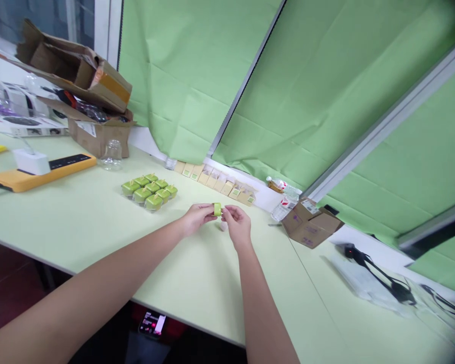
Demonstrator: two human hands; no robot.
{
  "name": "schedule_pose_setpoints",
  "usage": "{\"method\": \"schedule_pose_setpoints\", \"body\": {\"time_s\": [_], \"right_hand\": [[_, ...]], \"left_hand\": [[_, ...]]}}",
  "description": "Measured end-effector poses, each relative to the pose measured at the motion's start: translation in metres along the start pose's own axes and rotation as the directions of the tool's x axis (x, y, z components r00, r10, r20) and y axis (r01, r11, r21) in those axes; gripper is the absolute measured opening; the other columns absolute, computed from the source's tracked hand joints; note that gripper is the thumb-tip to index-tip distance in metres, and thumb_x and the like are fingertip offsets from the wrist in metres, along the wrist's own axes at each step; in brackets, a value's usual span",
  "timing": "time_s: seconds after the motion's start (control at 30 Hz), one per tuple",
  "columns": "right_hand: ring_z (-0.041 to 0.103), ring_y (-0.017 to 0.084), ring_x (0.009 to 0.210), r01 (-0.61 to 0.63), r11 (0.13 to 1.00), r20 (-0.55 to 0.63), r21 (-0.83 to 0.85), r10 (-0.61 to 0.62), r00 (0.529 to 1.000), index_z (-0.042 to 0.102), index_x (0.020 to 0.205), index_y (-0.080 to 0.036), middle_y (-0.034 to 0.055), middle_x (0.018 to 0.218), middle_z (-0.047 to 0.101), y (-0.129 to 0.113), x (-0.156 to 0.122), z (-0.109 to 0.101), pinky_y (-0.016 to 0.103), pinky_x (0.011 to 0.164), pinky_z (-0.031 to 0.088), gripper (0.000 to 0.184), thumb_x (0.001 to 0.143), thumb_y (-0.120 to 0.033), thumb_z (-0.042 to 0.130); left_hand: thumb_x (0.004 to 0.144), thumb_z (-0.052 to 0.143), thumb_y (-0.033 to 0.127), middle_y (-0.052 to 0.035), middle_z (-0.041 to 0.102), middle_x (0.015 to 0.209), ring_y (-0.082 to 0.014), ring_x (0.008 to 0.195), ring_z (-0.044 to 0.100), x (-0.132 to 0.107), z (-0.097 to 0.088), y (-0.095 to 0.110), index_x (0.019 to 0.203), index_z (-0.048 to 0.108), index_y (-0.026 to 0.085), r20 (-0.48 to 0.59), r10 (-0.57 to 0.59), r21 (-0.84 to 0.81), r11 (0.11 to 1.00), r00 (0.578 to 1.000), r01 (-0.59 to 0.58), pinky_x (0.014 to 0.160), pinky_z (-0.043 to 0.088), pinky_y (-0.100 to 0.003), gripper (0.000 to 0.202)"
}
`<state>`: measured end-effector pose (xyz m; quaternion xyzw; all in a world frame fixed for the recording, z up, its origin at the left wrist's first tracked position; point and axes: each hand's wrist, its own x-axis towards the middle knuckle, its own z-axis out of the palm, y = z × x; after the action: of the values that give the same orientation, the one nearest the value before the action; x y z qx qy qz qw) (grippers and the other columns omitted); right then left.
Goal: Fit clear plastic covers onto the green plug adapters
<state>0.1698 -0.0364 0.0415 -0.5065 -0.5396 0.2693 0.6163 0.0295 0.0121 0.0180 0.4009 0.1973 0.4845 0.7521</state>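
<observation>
Here's a little lime-green block [217,209], boxy, pinched by the left hand [197,219]; the right hand [237,223] meets its right side, grip unclear.

The bare left arm [109,285] slants up from the lower left corner to the left hand [195,219], which grips between thumb and fingers [207,206]. The right arm [263,308] rises more steeply from the bottom edge, its wrist bent inward and the right hand [238,225] pinching, fingertips near the left hand's.
</observation>
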Motion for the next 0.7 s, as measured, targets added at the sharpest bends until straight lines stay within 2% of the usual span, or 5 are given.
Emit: {"method": "schedule_pose_setpoints", "body": {"time_s": [0.17, 0.3, 0.5, 0.7], "right_hand": [[0.062, 0.016, 0.068, -0.015, 0.999, 0.003, -0.033, 0.016, 1.0, 0.074, 0.085, -0.019, 0.0038, 0.078, 0.071, 0.0009, 0.0018, -0.0045, 0.033, 0.065, 0.059, 0.027, 0.069, -0.04, 0.076], [0.062, 0.015, 0.067, -0.034, 0.999, 0.008, -0.026, 0.034, 0.999, 0.076, 0.084, -0.019, 0.0035, 0.082, 0.072, 0.0014, 0.0021, -0.006, 0.034, 0.07, 0.059, 0.027, 0.069, -0.041, 0.077], [0.063, 0.015, 0.069, -0.064, 0.998, 0.072, -0.009, 0.065, 0.995, 0.077, 0.087, -0.018, 0.0031, 0.083, 0.072, -0.0007, 0.002, -0.0097, 0.034, 0.072, 0.058, 0.031, 0.069, -0.043, 0.076], [0.062, 0.013, 0.068, -0.157, 0.987, 0.08, 0.02, 0.155, 0.985, 0.077, 0.086, -0.018, 0.0024, 0.078, 0.071, -0.0036, -0.0012, -0.0069, 0.033, 0.073, 0.057, 0.031, 0.068, -0.042, 0.078]], "left_hand": [[0.064, 0.084, 0.033, -0.0111, 0.073, 0.105, -0.0209, 0.099, 0.067, -0.0006, -0.003, 0.0002, 0.093, 0.077, 0.013, 0.051, -0.013, 0.025, 1.0, 0.999, 0.012, 0.096, 0.05, -0.034, 0.036], [0.061, 0.086, 0.034, -0.0112, 0.073, 0.105, -0.0218, 0.099, 0.066, -0.0018, -0.0045, 0.0011, 0.094, 0.077, 0.013, 0.102, -0.014, 0.066, 0.998, 0.995, 0.007, 0.098, 0.05, -0.036, 0.04], [0.053, 0.09, 0.031, -0.0112, 0.074, 0.097, -0.0219, 0.092, 0.068, -0.0051, 0.0011, 0.0046, 0.086, 0.077, 0.012, 0.041, -0.016, 0.094, 0.995, 0.999, 0.012, 0.093, 0.052, -0.037, 0.04], [0.055, 0.089, 0.031, -0.0115, 0.073, 0.09, -0.0185, 0.083, 0.067, -0.0039, -0.0012, 0.0058, 0.08, 0.075, 0.01, 0.011, -0.011, 0.113, 0.994, 1.0, 0.009, 0.084, 0.052, -0.034, 0.035]]}}
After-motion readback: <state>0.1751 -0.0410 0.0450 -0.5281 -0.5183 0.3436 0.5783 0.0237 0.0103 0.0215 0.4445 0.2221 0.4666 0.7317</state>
